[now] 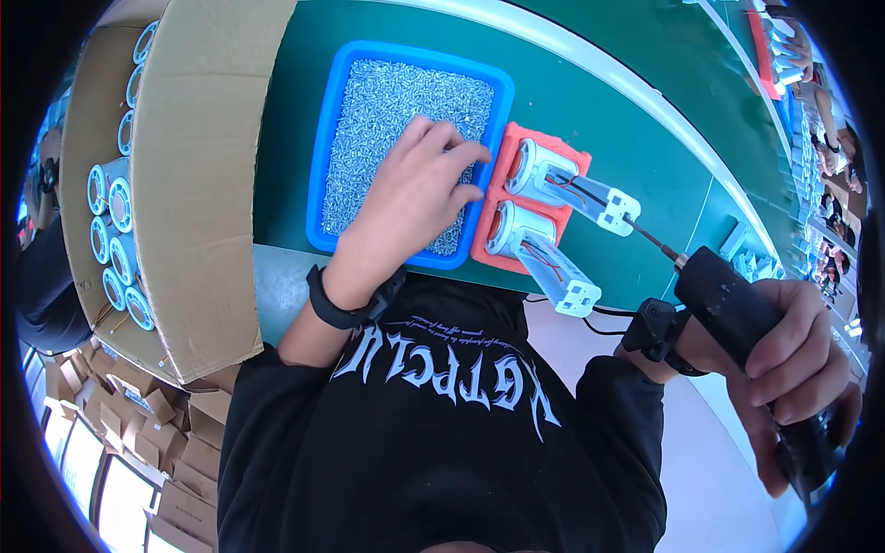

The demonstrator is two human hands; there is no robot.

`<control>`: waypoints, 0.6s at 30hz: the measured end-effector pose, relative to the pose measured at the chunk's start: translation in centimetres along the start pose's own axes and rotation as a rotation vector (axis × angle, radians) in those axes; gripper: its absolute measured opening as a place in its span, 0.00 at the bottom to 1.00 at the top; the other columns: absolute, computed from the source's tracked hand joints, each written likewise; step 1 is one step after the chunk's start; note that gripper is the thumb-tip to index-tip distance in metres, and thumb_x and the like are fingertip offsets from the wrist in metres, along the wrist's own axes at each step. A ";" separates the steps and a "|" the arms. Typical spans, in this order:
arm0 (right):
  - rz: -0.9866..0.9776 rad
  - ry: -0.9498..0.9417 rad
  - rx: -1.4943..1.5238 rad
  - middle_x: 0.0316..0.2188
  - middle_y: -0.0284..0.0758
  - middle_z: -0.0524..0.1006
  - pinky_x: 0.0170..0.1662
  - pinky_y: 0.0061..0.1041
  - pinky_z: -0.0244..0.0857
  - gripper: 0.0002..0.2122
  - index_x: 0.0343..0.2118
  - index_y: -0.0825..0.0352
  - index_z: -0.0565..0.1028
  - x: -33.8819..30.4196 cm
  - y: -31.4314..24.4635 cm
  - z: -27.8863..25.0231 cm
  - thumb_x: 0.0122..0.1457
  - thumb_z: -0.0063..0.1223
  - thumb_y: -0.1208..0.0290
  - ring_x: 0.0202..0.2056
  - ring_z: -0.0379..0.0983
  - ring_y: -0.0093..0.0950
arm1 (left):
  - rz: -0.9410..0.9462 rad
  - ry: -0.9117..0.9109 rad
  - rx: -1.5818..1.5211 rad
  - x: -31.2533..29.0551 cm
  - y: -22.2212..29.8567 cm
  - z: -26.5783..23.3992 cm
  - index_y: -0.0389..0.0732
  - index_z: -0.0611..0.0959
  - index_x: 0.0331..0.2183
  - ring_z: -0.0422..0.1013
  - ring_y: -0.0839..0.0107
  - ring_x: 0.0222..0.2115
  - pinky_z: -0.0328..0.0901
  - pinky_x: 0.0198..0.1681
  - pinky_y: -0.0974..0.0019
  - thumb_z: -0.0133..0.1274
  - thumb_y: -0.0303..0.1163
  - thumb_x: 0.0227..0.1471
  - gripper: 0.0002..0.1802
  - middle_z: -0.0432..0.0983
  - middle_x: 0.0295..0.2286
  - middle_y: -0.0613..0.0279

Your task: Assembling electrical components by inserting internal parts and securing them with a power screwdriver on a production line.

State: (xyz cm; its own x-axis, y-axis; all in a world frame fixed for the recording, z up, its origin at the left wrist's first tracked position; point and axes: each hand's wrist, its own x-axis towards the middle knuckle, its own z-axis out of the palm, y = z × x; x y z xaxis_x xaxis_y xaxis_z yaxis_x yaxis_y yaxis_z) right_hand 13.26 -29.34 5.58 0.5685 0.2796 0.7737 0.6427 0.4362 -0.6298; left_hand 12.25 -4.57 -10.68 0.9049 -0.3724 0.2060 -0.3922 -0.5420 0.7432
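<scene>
The right hand [797, 359] wraps firmly around one black, barrel-shaped electric screwdriver [724, 300], probably the heaviest thing here and best gripped by its thick body; its thin bit reaches the end plate of the farther assembly. The left hand [415, 189] is half open, thumb and forefinger apart, over one blue plastic tray [318, 198]; I cannot tell whether it holds any of the small silvery metal screws [369, 101], uncountably many, likely slippery. Beside the tray, one red foam block [499, 184] cradles two white cylinder-and-bracket assemblies [544, 253], seemingly stiff and light, best held by the cylinder, clear of thin wires. Beneath lies the green worktop [636, 129]. Leftward, one brown cardboard box [198, 184] shows about nine white ring-faced parts [120, 203].
</scene>
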 end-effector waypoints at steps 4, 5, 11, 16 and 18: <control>0.079 -0.047 -0.030 0.24 0.30 0.73 0.23 0.17 0.73 0.18 0.27 0.64 0.70 -0.4 0.4 0.3 0.46 0.67 0.57 0.19 0.74 0.21 | -0.113 -0.234 0.124 -0.9 -0.7 -0.4 0.40 0.80 0.27 0.66 0.62 0.34 0.64 0.37 0.61 0.60 0.25 0.38 0.08 0.68 0.29 0.61; 0.079 -0.048 -0.028 0.24 0.30 0.73 0.23 0.17 0.73 0.18 0.27 0.64 0.70 -0.4 0.5 0.4 0.46 0.67 0.57 0.19 0.74 0.21 | -0.136 -0.297 0.145 -1.0 -0.8 -0.5 0.40 0.79 0.27 0.65 0.63 0.34 0.63 0.37 0.60 0.60 0.25 0.39 0.08 0.67 0.30 0.61; 0.087 -0.084 -0.052 0.23 0.30 0.72 0.23 0.18 0.73 0.19 0.27 0.64 0.69 -0.1 0.8 0.2 0.45 0.67 0.56 0.20 0.74 0.21 | -0.097 -0.351 0.175 -1.2 -0.5 -0.5 0.40 0.79 0.24 0.67 0.64 0.32 0.65 0.34 0.61 0.58 0.25 0.41 0.04 0.69 0.27 0.62; 0.076 -0.128 -0.022 0.24 0.31 0.72 0.23 0.17 0.73 0.20 0.25 0.65 0.69 0.1 1.2 0.3 0.45 0.67 0.55 0.20 0.74 0.21 | -0.062 -0.350 0.197 -1.1 -0.7 -0.8 0.40 0.80 0.23 0.70 0.63 0.29 0.66 0.31 0.62 0.57 0.25 0.41 0.02 0.71 0.24 0.63; 0.081 -0.134 -0.031 0.24 0.31 0.72 0.23 0.17 0.72 0.20 0.24 0.65 0.69 0.2 1.3 0.0 0.44 0.67 0.55 0.20 0.74 0.22 | -0.047 -0.327 0.177 -0.8 -0.8 -0.9 0.39 0.80 0.23 0.71 0.63 0.29 0.67 0.30 0.62 0.57 0.25 0.42 0.01 0.72 0.23 0.63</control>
State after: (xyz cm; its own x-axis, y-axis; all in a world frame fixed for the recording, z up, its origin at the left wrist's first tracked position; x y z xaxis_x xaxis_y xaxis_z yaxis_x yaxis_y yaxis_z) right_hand 14.23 -28.68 4.91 0.5471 0.4253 0.7210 0.6142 0.3812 -0.6910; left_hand 11.97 -3.18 -10.83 0.8334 -0.5493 -0.0609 -0.3999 -0.6755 0.6194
